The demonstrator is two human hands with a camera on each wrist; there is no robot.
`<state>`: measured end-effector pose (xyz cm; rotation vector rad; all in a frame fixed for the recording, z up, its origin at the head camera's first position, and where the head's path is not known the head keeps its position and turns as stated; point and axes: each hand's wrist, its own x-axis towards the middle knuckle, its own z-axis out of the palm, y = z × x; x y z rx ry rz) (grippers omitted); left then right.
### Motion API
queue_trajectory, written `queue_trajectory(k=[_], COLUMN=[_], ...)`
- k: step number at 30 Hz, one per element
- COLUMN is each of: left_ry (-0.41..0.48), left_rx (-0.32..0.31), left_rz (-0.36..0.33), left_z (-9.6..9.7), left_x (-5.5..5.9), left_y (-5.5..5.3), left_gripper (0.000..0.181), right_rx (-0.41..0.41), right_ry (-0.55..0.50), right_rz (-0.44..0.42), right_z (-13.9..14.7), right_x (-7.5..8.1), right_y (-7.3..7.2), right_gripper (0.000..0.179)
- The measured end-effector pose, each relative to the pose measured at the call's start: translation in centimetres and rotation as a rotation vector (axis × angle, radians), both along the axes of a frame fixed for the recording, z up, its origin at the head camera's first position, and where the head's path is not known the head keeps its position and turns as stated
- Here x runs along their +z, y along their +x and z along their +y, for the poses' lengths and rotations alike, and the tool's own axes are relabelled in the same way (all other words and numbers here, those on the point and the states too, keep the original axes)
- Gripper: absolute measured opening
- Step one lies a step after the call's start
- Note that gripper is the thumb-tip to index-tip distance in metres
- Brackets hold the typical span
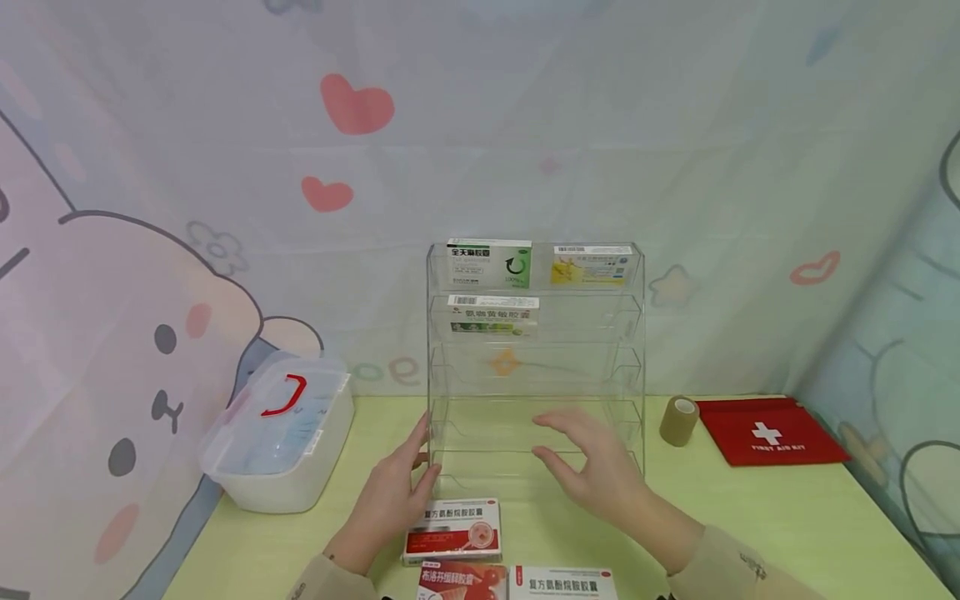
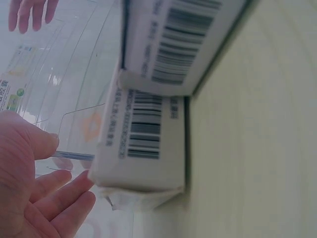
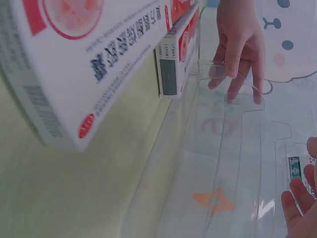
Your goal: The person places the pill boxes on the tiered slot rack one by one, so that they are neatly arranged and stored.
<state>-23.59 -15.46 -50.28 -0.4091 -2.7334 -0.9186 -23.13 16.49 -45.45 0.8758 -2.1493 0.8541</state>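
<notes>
A clear acrylic tiered rack (image 1: 480,425) stands on the table. My left hand (image 1: 390,492) grips its left side panel low down; in the left wrist view the thumb (image 2: 42,141) lies on one side of the panel edge, the fingers on the other. Held before the lower tiers, my right hand (image 1: 592,462) has thumb and fingers spread apart with nothing between them. The top tier carries a white-and-green medicine box (image 1: 490,265) and a yellow-and-white one (image 1: 591,267). One more medicine box (image 1: 493,317) sits at the left of the second tier.
Near the rack's front lie a red-and-white capsule box (image 1: 452,533), a red box (image 1: 462,582) and another white capsule box (image 1: 562,583). A lidded plastic bin (image 1: 277,433) stands left. To the right are a tan tape roll (image 1: 679,422) and a red first aid pouch (image 1: 772,433).
</notes>
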Motion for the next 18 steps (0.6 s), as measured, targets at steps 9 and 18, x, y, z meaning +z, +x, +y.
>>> queue_trajectory(k=[9,18], left_ry=[0.000,-0.006], left_rx=[-0.010,0.006], left_rz=[-0.001,-0.007], left_z=[0.1,0.0], left_x=[-0.1,-0.2], left_y=[-0.1,-0.1], left_gripper=[0.087,0.087], right_rx=[0.045,0.142], right_ry=[0.055,0.172], right_rz=[-0.034,-0.171], right_z=[2.4,4.3], right_x=[-2.7,-5.5], right_y=[3.0,5.3], right_gripper=[0.046,0.044])
